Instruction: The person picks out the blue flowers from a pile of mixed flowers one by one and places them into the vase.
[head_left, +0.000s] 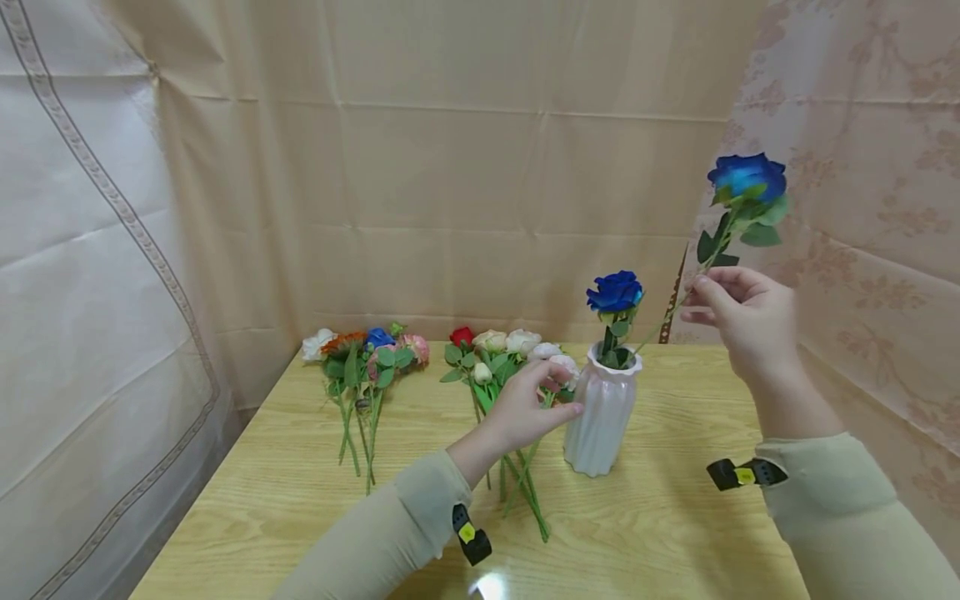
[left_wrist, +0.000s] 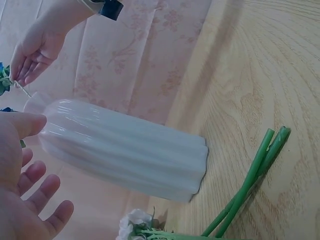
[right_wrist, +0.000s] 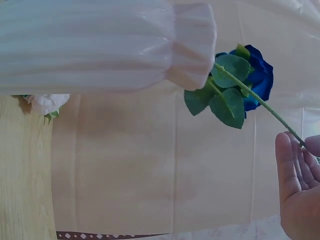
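My right hand (head_left: 750, 321) pinches the thin stem of a light-and-dark blue rose (head_left: 748, 179) between thumb and fingers. The stem slants down left, its lower end at the mouth of a white fluted vase (head_left: 600, 421). In that vase stands a darker blue rose (head_left: 615, 292), its bloom above the ruffled rim. My left hand (head_left: 525, 404) is held beside the vase's upper left side, fingers loosely spread and holding nothing. In the left wrist view its thumb overlaps the neck of the vase. The right wrist view shows the pinched stem (right_wrist: 265, 105) reaching the rim.
A bunch of red, cream and white flowers (head_left: 510, 354) lies left of the vase, stems toward me, partly under my left arm. Farther left lies a second bunch (head_left: 367, 358) with orange, blue, pink and white blooms. Cloth curtains (head_left: 450, 167) hang behind the wooden table (head_left: 262, 500).
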